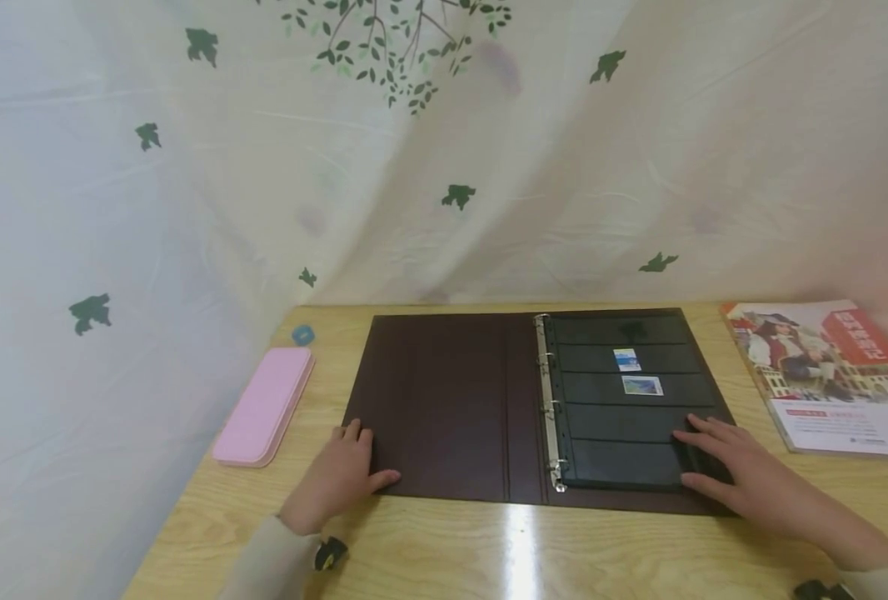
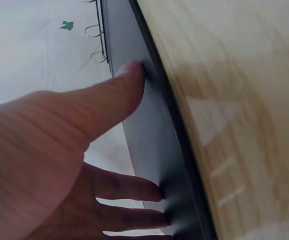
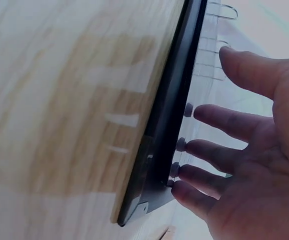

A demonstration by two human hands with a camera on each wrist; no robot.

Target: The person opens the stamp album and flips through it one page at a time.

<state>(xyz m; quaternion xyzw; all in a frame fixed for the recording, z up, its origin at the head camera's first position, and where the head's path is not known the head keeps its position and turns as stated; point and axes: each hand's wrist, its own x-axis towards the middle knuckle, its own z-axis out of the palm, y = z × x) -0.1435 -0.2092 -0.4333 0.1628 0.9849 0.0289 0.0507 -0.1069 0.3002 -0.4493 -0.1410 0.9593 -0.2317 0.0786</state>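
Observation:
A dark brown ring binder point(image 1: 444, 400) lies open on the table, its metal rings point(image 1: 549, 407) standing along the spine. Black pocket pages point(image 1: 624, 462) fill its right side, and two small stamps point(image 1: 642, 386) show in the pockets. At the lower left corner of the cover, my left hand point(image 1: 342, 471) rests with its thumb and fingertips touching the surface. My right hand point(image 1: 751, 475) is at the lower right of the page, fingers spread. In the right wrist view its fingertips point(image 3: 204, 114) meet or hover just over the glossy page; I cannot tell which.
Left of the binder are a pink case point(image 1: 264, 408) and a small blue round object point(image 1: 303, 335). A magazine-like book point(image 1: 826, 375) with an illustrated cover lies to the right. Behind the wooden table point(image 1: 429, 550) hangs a pale curtain point(image 1: 384, 217) printed with leaves and birds.

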